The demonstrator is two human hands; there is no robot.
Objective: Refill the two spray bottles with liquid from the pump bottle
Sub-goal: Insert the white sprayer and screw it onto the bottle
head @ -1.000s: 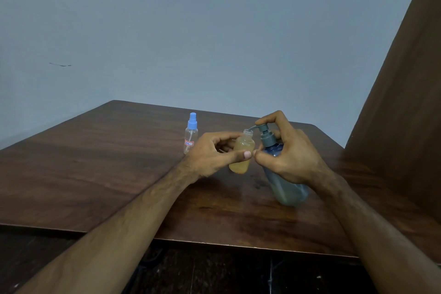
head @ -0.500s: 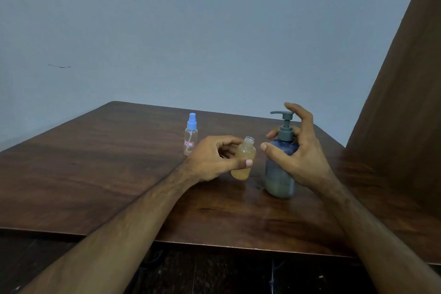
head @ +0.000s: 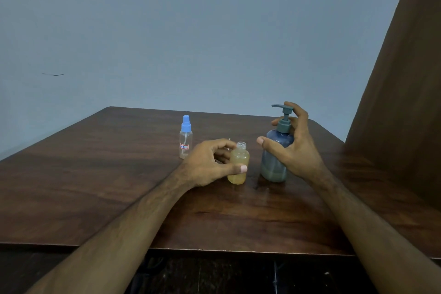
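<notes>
Pump bottle (head: 274,162) back upright on the surface (head: 95,186), no longer tipped with its spout over the open bottle (head: 237,166) as a second ago. Right hand (head: 296,150) loosening off it: fingers spread, thumb clear of the body, fingertips near the pump head, perhaps brushing it (hard to tell from this angle). Reads as the end of pumping into this bottle, so likely time to cap it and turn to the other.

Left hand (head: 210,162) closed around the open bottle, thumb across its front, base on or just above the surface, just left of the pump bottle. Neck bare, no spray top on it; filled with cloudy yellow liquid up to about the shoulder. A thin pale sliver behind the left hand's fingers, possibly the removed sprayer's tube, not certain.

Pump bottle dark blue and see-through, only a shallow layer of liquid at the bottom. Second spray bottle (head: 185,137) farther back to the left, standing apart, blue top on, clear and seemingly empty.
</notes>
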